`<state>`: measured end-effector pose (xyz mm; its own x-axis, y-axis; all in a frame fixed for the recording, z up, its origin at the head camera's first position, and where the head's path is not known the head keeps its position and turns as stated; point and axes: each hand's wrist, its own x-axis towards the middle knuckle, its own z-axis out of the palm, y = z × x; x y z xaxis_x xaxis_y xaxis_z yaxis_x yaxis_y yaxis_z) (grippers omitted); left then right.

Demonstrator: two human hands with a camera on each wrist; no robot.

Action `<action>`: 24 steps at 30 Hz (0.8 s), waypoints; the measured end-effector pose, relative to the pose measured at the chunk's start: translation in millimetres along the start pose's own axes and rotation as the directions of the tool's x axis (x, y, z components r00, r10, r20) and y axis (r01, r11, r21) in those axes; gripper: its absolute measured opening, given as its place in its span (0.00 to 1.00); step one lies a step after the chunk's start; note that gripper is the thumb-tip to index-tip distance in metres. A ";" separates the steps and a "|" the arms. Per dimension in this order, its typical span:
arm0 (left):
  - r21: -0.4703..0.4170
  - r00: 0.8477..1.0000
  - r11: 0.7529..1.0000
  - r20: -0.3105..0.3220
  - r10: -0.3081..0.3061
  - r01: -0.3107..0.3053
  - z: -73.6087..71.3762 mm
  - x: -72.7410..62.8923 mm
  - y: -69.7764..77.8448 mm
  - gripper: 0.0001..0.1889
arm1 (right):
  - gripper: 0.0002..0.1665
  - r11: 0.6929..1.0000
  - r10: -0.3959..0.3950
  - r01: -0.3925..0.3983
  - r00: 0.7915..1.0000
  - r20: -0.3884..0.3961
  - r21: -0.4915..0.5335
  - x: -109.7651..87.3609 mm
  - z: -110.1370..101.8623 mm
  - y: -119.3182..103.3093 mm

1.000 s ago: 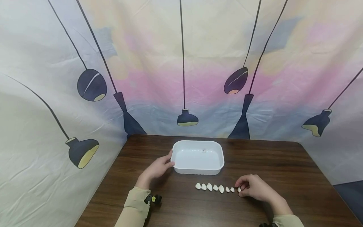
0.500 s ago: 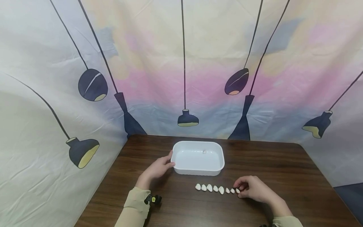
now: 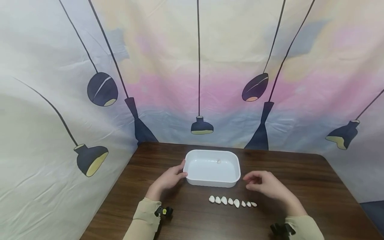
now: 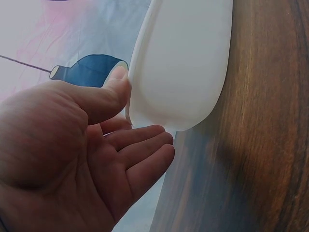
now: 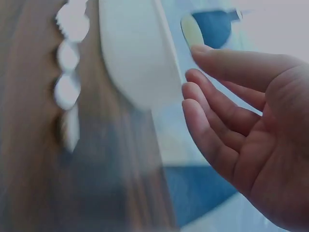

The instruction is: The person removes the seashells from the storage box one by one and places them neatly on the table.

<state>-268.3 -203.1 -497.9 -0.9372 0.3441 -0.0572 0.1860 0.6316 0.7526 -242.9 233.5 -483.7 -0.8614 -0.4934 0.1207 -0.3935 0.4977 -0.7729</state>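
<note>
A row of several small white seashells (image 3: 230,201) lies on the wooden table, in front of a white rectangular dish (image 3: 213,183). One small shell (image 3: 219,161) sits inside the dish, toward the far side. My left hand (image 3: 167,179) holds the dish by its left end; in the left wrist view the thumb is at the rim and the fingers lie along the outer wall. Just right of the dish, my right hand (image 3: 268,184) is raised behind the row's right end. Its fingers are loosely bent with nothing between them, as the right wrist view shows.
The dark brown wooden table (image 3: 288,166) reaches back to a hanging cloth backdrop (image 3: 168,86) printed with dark lamps. Dark wrist cameras sit on both wrists, the left camera (image 3: 163,211) beside the beige sleeve (image 3: 146,213).
My right hand has let go of the shell at the row's right end and moved up and back toward the dish. The left hand stays on the dish.
</note>
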 end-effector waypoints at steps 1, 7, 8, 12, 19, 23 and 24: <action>-0.002 1.000 1.000 0.001 -0.005 0.005 -0.1 0.1 0.4 0.35 | 0.13 1.000 -0.008 0.008 1.000 -0.007 -0.017 9.1 1.1 -4.9; -0.018 0.999 0.999 -0.007 -0.032 0.032 0.4 -0.5 2.2 0.35 | 0.14 0.997 -0.009 0.009 1.000 0.003 -0.077 71.2 18.6 -23.6; -0.020 0.999 0.999 -0.009 -0.034 0.034 0.6 -0.6 2.2 0.35 | 0.14 0.996 0.010 -0.009 1.000 0.005 -0.091 81.2 23.1 -23.9; -0.014 0.999 0.999 -0.008 -0.034 0.033 0.4 -1.0 1.9 0.35 | 0.16 0.975 0.094 -0.093 0.996 -0.005 -0.204 113.8 43.8 -22.3; -0.008 1.000 1.000 -0.005 -0.013 0.013 -0.6 -0.7 0.1 0.35 | 0.19 0.883 0.185 -0.184 0.982 -0.040 -0.431 138.4 71.8 -24.2; 0.000 1.000 1.000 -0.002 -0.009 0.009 -0.4 0.0 -2.1 0.35 | 0.20 0.861 0.195 -0.204 0.978 -0.068 -0.465 142.1 78.7 -22.8; 0.002 1.000 1.000 0.000 -0.009 0.009 -0.4 0.2 -2.4 0.35 | 0.20 0.862 0.199 -0.210 0.977 -0.073 -0.462 142.7 79.7 -22.5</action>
<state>-269.1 -204.9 -499.4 -0.9388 0.3385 -0.0645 0.1778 0.6360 0.7509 -331.4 95.1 -498.7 -0.9437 -0.3307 0.0096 -0.3062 0.8622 -0.4035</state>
